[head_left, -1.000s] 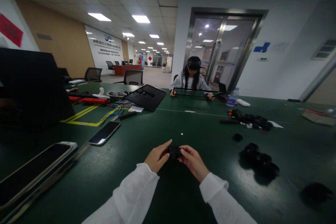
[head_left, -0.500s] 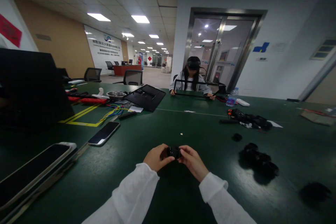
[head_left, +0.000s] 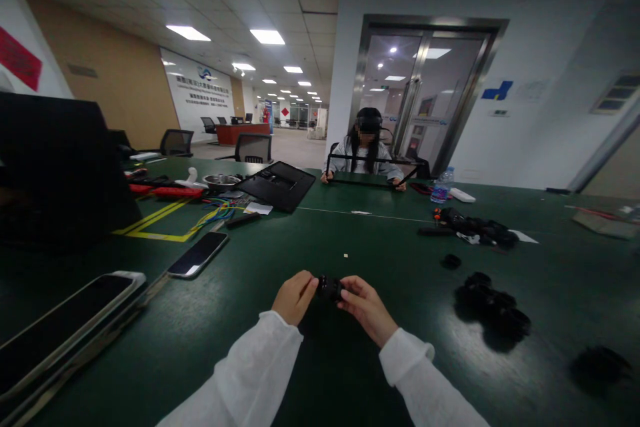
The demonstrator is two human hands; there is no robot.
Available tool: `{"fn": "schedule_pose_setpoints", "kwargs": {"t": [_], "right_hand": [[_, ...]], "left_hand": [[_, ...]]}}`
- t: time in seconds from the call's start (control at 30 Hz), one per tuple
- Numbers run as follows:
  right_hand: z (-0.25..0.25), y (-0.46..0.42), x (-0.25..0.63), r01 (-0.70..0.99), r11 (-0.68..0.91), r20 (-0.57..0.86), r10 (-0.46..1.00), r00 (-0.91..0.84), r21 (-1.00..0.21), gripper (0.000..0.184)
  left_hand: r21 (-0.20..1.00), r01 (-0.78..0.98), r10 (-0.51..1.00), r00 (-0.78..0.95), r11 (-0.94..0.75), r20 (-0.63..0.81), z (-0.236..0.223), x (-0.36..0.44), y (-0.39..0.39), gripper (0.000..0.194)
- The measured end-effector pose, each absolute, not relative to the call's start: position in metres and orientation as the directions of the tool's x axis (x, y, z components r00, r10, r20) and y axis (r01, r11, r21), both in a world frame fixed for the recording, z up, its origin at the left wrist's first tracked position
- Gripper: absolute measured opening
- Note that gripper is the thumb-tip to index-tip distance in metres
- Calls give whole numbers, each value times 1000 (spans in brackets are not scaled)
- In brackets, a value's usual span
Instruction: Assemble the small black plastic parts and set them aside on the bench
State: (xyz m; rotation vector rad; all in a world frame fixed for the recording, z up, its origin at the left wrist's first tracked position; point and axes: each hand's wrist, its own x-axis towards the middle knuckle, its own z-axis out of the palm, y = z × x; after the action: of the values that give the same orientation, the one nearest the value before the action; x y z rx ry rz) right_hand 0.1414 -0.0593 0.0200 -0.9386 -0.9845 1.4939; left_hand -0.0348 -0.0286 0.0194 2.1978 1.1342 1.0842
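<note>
Both my hands meet over the dark green table (head_left: 350, 360) just in front of me. My left hand (head_left: 294, 297) and my right hand (head_left: 364, 307) are each closed on a small black part (head_left: 329, 288) held between their fingertips. The part is dark and its details are too small to make out. White sleeves cover both my forearms.
Several black parts (head_left: 493, 310) lie to the right, with more farther back (head_left: 475, 228). Two phones (head_left: 199, 254) (head_left: 60, 323) lie on the left near a black monitor (head_left: 55, 160). Across the table a person (head_left: 364, 147) holds a black frame (head_left: 365, 170) upright. Cables, a bowl and a water bottle (head_left: 443, 185) stand beyond.
My left fingers have curled in and shut onto the black part, and both hands have risen slightly. The person opposite has tilted the black frame up from the table.
</note>
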Motion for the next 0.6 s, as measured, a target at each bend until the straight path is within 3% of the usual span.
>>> {"fn": "schedule_pose_setpoints", "kwargs": {"t": [0.03, 0.07, 0.13, 0.2, 0.33, 0.6], "right_hand": [[19, -59, 142, -360, -93, -53, 992, -118, -928, 23], [18, -58, 142, -374, -90, -50, 992, -115, -923, 22], [16, -57, 143, -386, -90, -47, 992, -118, -918, 21], [15, -57, 144, -383, -93, -48, 991, -126, -919, 20], [17, -58, 143, -381, -99, -50, 989, -137, -919, 19], [18, -59, 145, -331, -96, -41, 985, -168, -939, 22]], "left_hand": [[687, 431, 809, 366, -585, 460, 19, -35, -29, 16], [704, 378, 794, 381, -601, 473, 18, -35, -29, 17], [718, 299, 762, 421, -629, 492, 17, -34, -30, 47], [692, 311, 737, 476, -652, 480, 19, -34, -31, 62], [628, 442, 749, 542, -640, 381, 21, -34, -33, 55], [569, 651, 855, 471, -502, 217, 17, -34, -27, 37]]}}
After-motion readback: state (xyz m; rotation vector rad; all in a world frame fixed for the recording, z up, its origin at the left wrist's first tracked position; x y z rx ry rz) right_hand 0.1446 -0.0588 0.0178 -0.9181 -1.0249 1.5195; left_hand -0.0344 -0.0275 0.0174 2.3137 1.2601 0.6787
